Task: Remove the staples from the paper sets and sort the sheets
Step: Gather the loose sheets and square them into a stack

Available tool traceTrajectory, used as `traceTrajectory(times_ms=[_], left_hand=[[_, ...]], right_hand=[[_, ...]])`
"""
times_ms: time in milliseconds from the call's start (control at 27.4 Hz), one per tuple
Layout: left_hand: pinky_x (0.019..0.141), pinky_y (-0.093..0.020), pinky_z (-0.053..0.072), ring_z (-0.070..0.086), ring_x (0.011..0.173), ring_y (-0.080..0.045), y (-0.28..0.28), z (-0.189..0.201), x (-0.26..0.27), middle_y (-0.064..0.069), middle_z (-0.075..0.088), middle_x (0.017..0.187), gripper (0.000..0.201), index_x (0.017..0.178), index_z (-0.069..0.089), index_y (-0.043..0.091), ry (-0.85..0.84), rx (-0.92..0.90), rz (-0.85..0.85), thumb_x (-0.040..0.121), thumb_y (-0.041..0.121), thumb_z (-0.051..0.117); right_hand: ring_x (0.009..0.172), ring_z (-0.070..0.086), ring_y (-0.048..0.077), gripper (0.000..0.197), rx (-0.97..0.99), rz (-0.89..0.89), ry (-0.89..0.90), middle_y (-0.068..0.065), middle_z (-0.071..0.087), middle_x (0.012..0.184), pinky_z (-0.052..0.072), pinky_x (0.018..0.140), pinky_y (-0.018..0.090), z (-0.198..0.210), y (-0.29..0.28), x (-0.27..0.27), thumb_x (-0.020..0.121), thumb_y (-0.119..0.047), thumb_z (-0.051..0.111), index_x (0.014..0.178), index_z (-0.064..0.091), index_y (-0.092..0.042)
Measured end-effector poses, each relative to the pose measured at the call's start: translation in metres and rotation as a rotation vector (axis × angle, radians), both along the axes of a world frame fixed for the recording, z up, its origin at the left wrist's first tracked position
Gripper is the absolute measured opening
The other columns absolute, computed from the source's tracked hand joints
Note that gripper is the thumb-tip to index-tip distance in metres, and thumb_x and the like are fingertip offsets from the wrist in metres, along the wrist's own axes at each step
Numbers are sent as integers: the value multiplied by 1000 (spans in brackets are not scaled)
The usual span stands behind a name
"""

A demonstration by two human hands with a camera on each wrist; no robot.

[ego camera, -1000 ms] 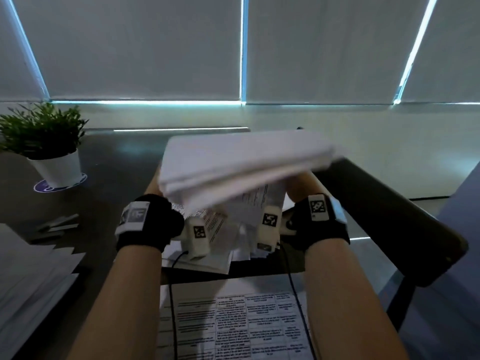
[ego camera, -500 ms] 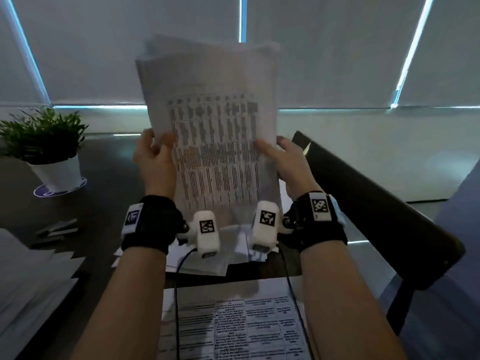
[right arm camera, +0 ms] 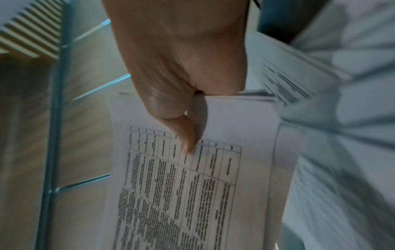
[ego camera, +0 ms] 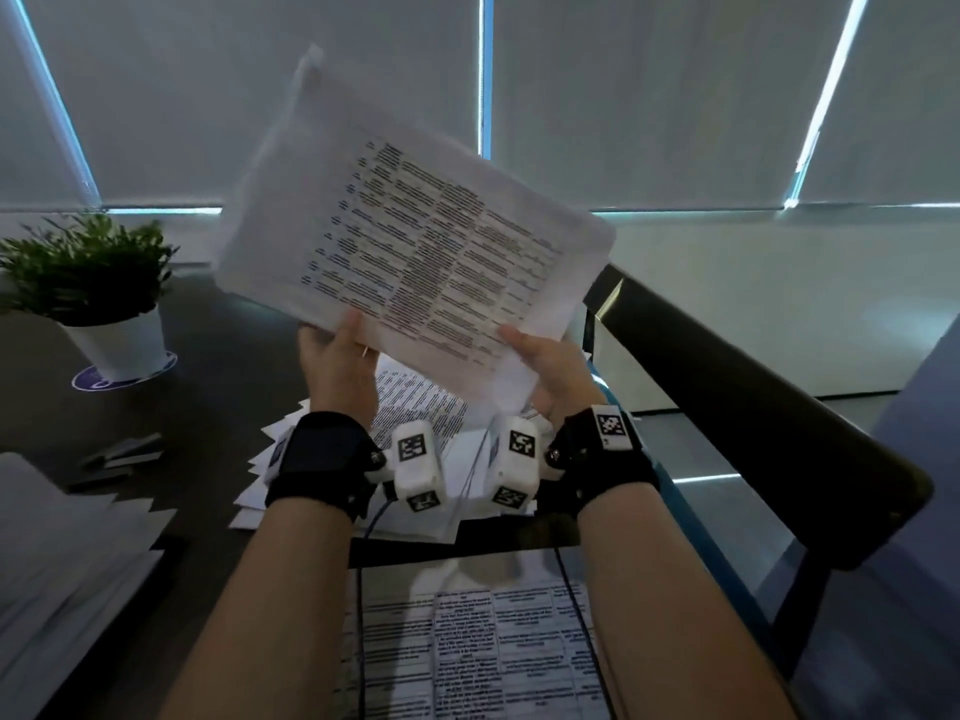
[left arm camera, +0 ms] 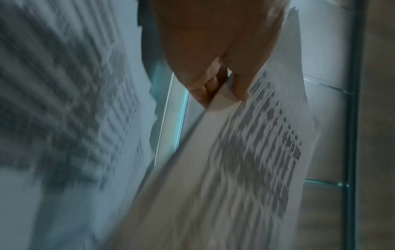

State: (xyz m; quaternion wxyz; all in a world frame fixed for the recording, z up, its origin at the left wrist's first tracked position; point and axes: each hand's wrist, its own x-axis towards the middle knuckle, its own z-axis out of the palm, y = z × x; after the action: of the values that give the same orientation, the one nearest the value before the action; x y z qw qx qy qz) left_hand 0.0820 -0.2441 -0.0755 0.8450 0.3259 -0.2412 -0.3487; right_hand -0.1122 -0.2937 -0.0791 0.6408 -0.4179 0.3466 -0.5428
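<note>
I hold a thick set of printed sheets [ego camera: 415, 241] up in front of me, tilted with its far corner up and to the left. My left hand [ego camera: 337, 361] grips its lower edge, thumb on the printed face; in the left wrist view the fingers [left arm camera: 205, 91] pinch the paper set [left arm camera: 252, 152] from behind. My right hand [ego camera: 550, 366] holds the lower right corner, and the right wrist view shows its thumb [right arm camera: 188, 135] pressed on the table-printed page [right arm camera: 192, 186]. No staple is visible.
Loose printed sheets [ego camera: 415, 423] lie fanned on the dark table [ego camera: 197, 366] below my hands. Another printed page [ego camera: 467, 652] lies nearest me. A stack of paper [ego camera: 57, 553] sits at left, a stapler-like tool [ego camera: 124, 454] beside it, and a potted plant [ego camera: 98, 293] behind. A chair back [ego camera: 753, 407] stands at right.
The paper set rose from lying flat and low to upright, then turned clockwise to a tilt. Both hands moved from its sides to its lower edge.
</note>
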Motion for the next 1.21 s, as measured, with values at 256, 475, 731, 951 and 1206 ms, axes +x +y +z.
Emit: traceTrajectory(times_ms=[256, 475, 731, 951, 1206], left_hand=[[74, -25, 56, 67, 88, -7, 26, 12, 52, -1, 64, 105, 52, 125, 48, 10, -446, 53, 191, 79, -2, 69], [82, -30, 50, 61, 91, -14, 27, 4, 60, -9, 62, 111, 38, 121, 49, 12, -618, 190, 122, 87, -1, 59], [58, -18, 41, 47, 67, -7, 17, 24, 30, -1, 54, 78, 15, 83, 50, 22, -748, 52, 266, 77, 8, 53], [76, -31, 44, 54, 81, -12, 23, 7, 60, 0, 59, 86, 15, 82, 51, 26, -714, 214, 266, 71, 35, 54], [71, -25, 43, 50, 66, 10, 24, 24, 38, 8, 56, 84, 14, 88, 52, 25, -744, 68, 302, 93, 13, 48]], right_hand=[[84, 71, 6, 30, -342, -172, 247, -4, 74, 98, 57, 68, 21, 34, 1, -61, 78, -9, 79, 105, 66, -14], [93, 73, 22, 37, -292, -6, 157, 9, 75, 104, 59, 71, 28, 26, 7, -64, 83, -11, 75, 118, 65, -2], [93, 73, 29, 37, -327, -131, 97, 11, 76, 99, 58, 85, 42, 39, 4, -42, 81, -29, 79, 106, 69, -4], [93, 71, 19, 49, -303, -105, 69, 12, 74, 107, 57, 74, 31, 13, 1, -63, 76, -29, 76, 117, 67, -3], [89, 72, 22, 20, -321, -229, 79, 6, 77, 93, 57, 86, 40, 49, 6, -45, 83, -24, 78, 94, 72, -9]])
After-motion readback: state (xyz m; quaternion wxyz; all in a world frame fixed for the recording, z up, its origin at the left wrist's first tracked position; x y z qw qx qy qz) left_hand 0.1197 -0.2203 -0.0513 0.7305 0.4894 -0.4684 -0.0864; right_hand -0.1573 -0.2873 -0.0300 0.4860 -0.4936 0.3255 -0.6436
